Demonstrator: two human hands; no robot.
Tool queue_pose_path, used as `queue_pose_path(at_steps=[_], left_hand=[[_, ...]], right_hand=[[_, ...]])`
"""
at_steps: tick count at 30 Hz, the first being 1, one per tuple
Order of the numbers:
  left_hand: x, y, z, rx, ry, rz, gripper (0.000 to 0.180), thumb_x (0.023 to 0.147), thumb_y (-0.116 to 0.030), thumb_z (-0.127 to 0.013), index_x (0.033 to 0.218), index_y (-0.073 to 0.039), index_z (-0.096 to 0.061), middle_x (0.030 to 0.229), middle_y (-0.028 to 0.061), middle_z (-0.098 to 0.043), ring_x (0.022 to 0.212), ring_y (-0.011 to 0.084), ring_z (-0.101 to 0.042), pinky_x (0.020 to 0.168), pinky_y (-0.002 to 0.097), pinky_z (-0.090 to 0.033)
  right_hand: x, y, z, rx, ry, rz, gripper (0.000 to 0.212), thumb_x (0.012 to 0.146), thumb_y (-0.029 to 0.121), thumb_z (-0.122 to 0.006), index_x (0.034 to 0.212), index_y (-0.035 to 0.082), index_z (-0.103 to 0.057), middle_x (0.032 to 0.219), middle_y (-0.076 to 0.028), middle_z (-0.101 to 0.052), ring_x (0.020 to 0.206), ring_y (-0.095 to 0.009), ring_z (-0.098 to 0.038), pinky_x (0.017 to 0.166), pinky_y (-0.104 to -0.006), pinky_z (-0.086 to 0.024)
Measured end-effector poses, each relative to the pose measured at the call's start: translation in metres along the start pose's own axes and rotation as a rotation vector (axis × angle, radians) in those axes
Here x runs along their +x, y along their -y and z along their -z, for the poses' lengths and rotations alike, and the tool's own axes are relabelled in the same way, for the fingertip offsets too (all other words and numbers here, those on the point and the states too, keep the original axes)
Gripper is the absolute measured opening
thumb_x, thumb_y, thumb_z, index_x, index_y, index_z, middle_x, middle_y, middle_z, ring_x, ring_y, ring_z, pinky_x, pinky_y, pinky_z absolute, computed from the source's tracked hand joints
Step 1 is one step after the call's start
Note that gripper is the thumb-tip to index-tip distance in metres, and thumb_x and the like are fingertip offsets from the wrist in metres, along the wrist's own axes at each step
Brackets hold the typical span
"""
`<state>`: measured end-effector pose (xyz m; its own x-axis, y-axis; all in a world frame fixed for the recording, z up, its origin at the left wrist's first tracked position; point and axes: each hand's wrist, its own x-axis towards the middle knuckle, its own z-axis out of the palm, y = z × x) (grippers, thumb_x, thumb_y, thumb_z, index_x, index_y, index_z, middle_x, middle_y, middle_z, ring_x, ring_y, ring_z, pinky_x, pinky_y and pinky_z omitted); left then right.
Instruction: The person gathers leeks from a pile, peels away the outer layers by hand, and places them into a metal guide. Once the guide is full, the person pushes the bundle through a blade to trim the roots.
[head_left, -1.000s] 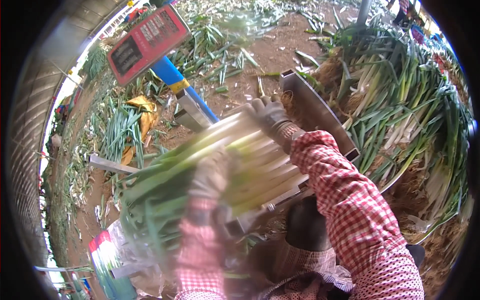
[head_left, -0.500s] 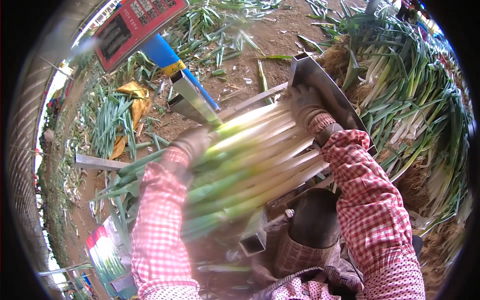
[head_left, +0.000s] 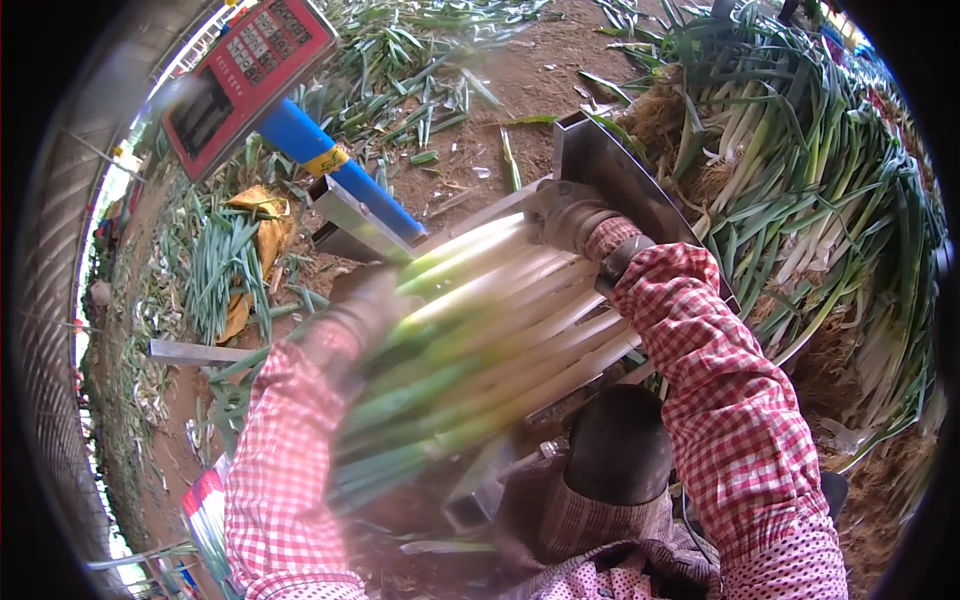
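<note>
A row of leeks point(head_left: 490, 335) lies across a metal frame, white ends to the right and green leaves to the left. My right hand point(head_left: 572, 215), gloved, is closed on the white end of the farthest leeks, just left of an upright steel plate point(head_left: 630, 175). At the far left side of the bundle, my left hand point(head_left: 365, 305) is gloved too and smeared by motion. It touches the green part of the leeks near a steel bracket point(head_left: 362, 222); its fingers cannot be made out.
A red scale display point(head_left: 250, 80) on a blue post point(head_left: 335, 165) stands beyond the frame. A large heap of leeks point(head_left: 800, 180) lies on the right. A steel bar point(head_left: 200, 352) juts out at left. Cut leaves point(head_left: 410, 80) litter the soil; my knee point(head_left: 620, 445) is close below.
My right hand has shifted left, away from the steel plate, along the white ends. My left hand has moved left and slightly down. The whole view has shifted a little.
</note>
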<state>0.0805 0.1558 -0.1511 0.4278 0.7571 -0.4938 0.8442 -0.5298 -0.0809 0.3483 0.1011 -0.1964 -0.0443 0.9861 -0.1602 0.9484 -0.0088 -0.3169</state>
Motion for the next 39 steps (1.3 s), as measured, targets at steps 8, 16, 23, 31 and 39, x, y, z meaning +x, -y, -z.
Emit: queue_pose_path(at_steps=[8, 16, 23, 31, 39], left_hand=[[0.007, 0.006, -0.033, -0.115, -0.274, 0.117, 0.057, 0.08, -0.045, -0.07, 0.122, -0.014, -0.049, 0.109, 0.0173, -0.063, 0.102, 0.0375, -0.06, 0.087, 0.0458, -0.047], [0.047, 0.035, -0.058, -0.265, -0.035, -0.093, 0.066, 0.086, -0.047, -0.062, 0.139, -0.016, -0.039, 0.128, 0.0177, -0.056, 0.114, 0.0363, -0.056, 0.1, 0.0394, -0.043], [0.068, 0.047, -0.068, -0.482, 0.06, -0.201, 0.063, 0.092, -0.056, -0.045, 0.13, -0.006, -0.052, 0.129, 0.0163, -0.056, 0.121, 0.0319, -0.051, 0.104, 0.0354, -0.036], [0.045, 0.02, -0.051, -0.223, 0.008, 0.137, 0.065, 0.083, -0.066, -0.041, 0.13, -0.023, -0.055, 0.132, 0.01, -0.056, 0.121, 0.0284, -0.053, 0.106, 0.0344, -0.036], [-0.04, 0.056, -0.012, -0.913, -0.125, -0.418, 0.061, 0.096, -0.058, -0.039, 0.101, -0.002, -0.063, 0.095, 0.0066, -0.064, 0.093, 0.0172, -0.059, 0.083, 0.0353, -0.048]], right_hand=[[0.005, 0.005, -0.014, 0.124, -0.135, -0.165, 0.019, 0.073, 0.021, -0.074, 0.086, 0.009, -0.065, 0.097, -0.014, -0.066, 0.093, -0.032, -0.063, 0.08, -0.0395, -0.05], [0.006, 0.005, -0.017, 0.123, -0.05, -0.366, 0.043, 0.077, 0.019, -0.063, 0.119, 0.01, -0.058, 0.119, -0.019, -0.059, 0.117, -0.032, -0.054, 0.099, -0.0365, -0.043], [0.023, 0.004, -0.023, -0.024, 0.103, -0.231, 0.034, 0.082, 0.022, -0.055, 0.109, 0.004, -0.068, 0.112, -0.018, -0.065, 0.108, -0.032, -0.062, 0.092, -0.041, -0.05], [-0.036, 0.029, -0.042, 0.23, -0.335, 0.119, 0.038, 0.08, 0.037, -0.066, 0.109, 0.012, -0.068, 0.11, -0.014, -0.065, 0.111, -0.033, -0.058, 0.091, -0.0412, -0.048], [-0.081, 0.046, -0.022, 0.31, -0.345, 0.266, 0.023, 0.076, 0.016, -0.067, 0.098, 0.012, -0.061, 0.093, -0.011, -0.062, 0.099, -0.034, -0.057, 0.087, -0.0466, -0.041]])
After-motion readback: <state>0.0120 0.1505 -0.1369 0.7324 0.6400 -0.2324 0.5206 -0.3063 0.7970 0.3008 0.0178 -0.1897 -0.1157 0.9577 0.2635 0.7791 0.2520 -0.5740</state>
